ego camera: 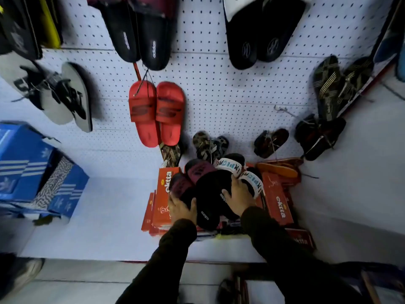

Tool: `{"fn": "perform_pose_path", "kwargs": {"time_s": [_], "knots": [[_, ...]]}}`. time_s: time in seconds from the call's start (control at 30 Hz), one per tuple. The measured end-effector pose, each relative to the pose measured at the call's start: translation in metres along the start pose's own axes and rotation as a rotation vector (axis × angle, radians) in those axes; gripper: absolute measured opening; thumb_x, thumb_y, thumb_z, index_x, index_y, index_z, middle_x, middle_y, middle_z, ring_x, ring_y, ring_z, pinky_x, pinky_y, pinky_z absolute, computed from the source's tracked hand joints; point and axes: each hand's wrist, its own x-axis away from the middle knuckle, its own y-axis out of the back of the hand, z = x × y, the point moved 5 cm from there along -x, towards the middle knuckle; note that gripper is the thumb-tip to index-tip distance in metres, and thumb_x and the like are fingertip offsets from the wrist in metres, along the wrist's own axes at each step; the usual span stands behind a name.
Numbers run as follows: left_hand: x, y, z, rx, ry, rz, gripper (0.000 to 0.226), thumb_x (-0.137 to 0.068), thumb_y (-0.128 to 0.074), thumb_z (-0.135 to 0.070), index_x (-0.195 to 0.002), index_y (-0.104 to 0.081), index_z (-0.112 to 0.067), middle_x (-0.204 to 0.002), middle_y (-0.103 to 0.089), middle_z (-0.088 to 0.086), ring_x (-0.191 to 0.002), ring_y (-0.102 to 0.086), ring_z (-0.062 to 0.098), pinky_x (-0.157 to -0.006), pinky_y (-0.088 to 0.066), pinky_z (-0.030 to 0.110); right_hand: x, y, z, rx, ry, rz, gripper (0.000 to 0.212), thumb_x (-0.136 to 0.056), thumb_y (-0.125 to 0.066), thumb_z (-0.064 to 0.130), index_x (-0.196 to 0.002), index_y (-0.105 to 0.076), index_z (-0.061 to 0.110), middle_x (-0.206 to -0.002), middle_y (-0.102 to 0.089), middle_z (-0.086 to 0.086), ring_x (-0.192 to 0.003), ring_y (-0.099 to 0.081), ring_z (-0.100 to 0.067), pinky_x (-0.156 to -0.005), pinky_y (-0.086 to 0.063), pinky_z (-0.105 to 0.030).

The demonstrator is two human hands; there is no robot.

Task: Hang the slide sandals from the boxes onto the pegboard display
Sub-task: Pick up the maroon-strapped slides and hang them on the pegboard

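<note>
Black slide sandals (213,194), maroon-strapped slides (192,176) and white-strapped slides (241,174) are heaped on orange boxes (277,200) below the white pegboard (219,91), on which a red pair (156,113) is hung heels downward.

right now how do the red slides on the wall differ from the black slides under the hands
The red slides hang on the pegboard from a cord, toes down; the black slides lie piled on the orange boxes. Nothing touches the red pair, while the left hand and right hand rest on the pile holding the black pair. The colours differ too. Both are open-toe slides, paired side by side.
</note>
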Motion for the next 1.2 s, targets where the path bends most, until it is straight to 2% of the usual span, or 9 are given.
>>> {"fn": "perform_pose_path", "kwargs": {"time_s": [0.2, 0.37, 0.47, 0.57, 0.7, 0.8, 0.9, 1.03, 1.2], "knots": [[0.007, -0.039, 0.043, 0.313, 0.482, 0.155, 0.075, -0.087, -0.066, -0.024, -0.148, -0.030, 0.001, -0.147, -0.043, 0.025, -0.137, -0.042, 0.041, -0.115, -0.035, 0.046, -0.015, -0.026, -0.021, -0.249, -0.193, 0.155, 0.053, -0.103, -0.048, 0.020, -0.150, -0.038, 0.000, -0.150, -0.049, -0.021, -0.138, -0.047, -0.037, -0.115, -0.039, -0.042], [0.003, -0.056, 0.050, 0.619, 0.570, 0.187, 0.058, -0.087, -0.066, -0.008, -0.140, -0.045, 0.001, -0.135, -0.057, 0.027, -0.124, -0.055, 0.044, -0.108, -0.043, 0.051, -0.026, -0.032, -0.037, -0.406, -0.272, 0.108, 0.042, -0.094, -0.063, 0.016, -0.133, -0.062, 0.001, -0.130, -0.066, -0.021, -0.123, -0.061, -0.036, -0.107, -0.047, -0.039], [0.002, -0.051, 0.058, 0.781, 0.545, 0.214, 0.070, -0.086, -0.065, -0.001, -0.148, -0.037, -0.018, -0.133, -0.060, 0.020, -0.121, -0.058, 0.044, -0.102, -0.047, 0.056, -0.024, -0.036, -0.046, -0.554, -0.338, 0.120, 0.042, -0.085, -0.073, 0.012, -0.126, -0.068, 0.003, -0.116, -0.073, -0.016, -0.111, -0.068, -0.033, -0.103, -0.053, -0.044], [0.004, -0.035, 0.071, 0.686, 0.546, 0.193, 0.056, -0.082, -0.072, -0.011, -0.133, -0.052, 0.000, -0.129, -0.063, 0.022, -0.116, -0.062, 0.042, -0.097, -0.052, 0.052, -0.015, -0.041, -0.048, -0.683, -0.365, 0.134, 0.049, -0.079, -0.078, 0.007, -0.127, -0.066, 0.004, -0.103, -0.073, -0.008, -0.099, -0.067, -0.028, -0.099, -0.055, -0.047], [0.005, -0.002, 0.071, 0.598, 0.386, 0.076, 0.052, -0.080, -0.075, -0.016, -0.125, -0.056, -0.001, -0.128, -0.063, 0.019, -0.115, -0.063, 0.038, -0.101, -0.050, 0.052, 0.000, -0.042, -0.031, -0.854, -0.337, 0.101, 0.061, -0.078, -0.079, 0.000, -0.135, -0.058, 0.003, -0.125, -0.065, -0.014, -0.114, -0.065, -0.033, -0.091, -0.058, -0.045], [0.004, 0.029, 0.054, 0.596, 0.220, 0.026, 0.055, -0.080, -0.076, -0.018, -0.129, -0.056, -0.004, -0.128, -0.064, 0.014, -0.109, -0.065, 0.032, -0.097, -0.054, 0.047, 0.008, -0.033, -0.011, -0.941, -0.261, 0.069, 0.060, -0.080, -0.077, -0.002, -0.136, -0.056, 0.001, -0.119, -0.067, -0.011, -0.100, -0.067, -0.025, -0.075, -0.059, -0.037], [0.004, 0.065, 0.031, 0.615, 0.065, -0.047, 0.058, -0.079, -0.077, -0.020, -0.131, -0.056, -0.006, -0.121, -0.064, 0.005, -0.096, -0.062, 0.018, -0.092, -0.053, 0.033, 0.017, -0.017, 0.011, -0.979, -0.182, 0.016, 0.061, -0.081, -0.078, 0.002, -0.137, -0.055, 0.002, -0.131, -0.063, -0.015, -0.112, -0.065, -0.031, -0.087, -0.059, -0.045], [0.005, 0.107, -0.004, 0.745, -0.097, -0.092, 0.052, -0.080, -0.076, -0.015, -0.129, -0.060, -0.011, -0.112, -0.064, 0.000, -0.089, -0.065, 0.018, -0.089, -0.055, 0.034, 0.025, 0.017, 0.046, -1.007, -0.009, -0.077, 0.050, -0.081, -0.079, 0.006, -0.129, -0.064, 0.005, -0.129, -0.067, -0.013, -0.117, -0.066, -0.034, -0.090, -0.060, -0.043], [0.004, 0.160, -0.048, 0.761, -0.282, -0.118, 0.050, -0.081, -0.074, -0.017, -0.129, -0.060, -0.013, -0.117, -0.066, -0.004, -0.081, -0.069, 0.005, -0.084, -0.055, 0.026, 0.035, 0.070, 0.102, -1.037, 0.169, -0.197, 0.048, -0.082, -0.076, -0.001, -0.128, -0.064, -0.002, -0.113, -0.070, -0.011, -0.090, -0.075, -0.009, -0.065, -0.059, -0.013]]}}
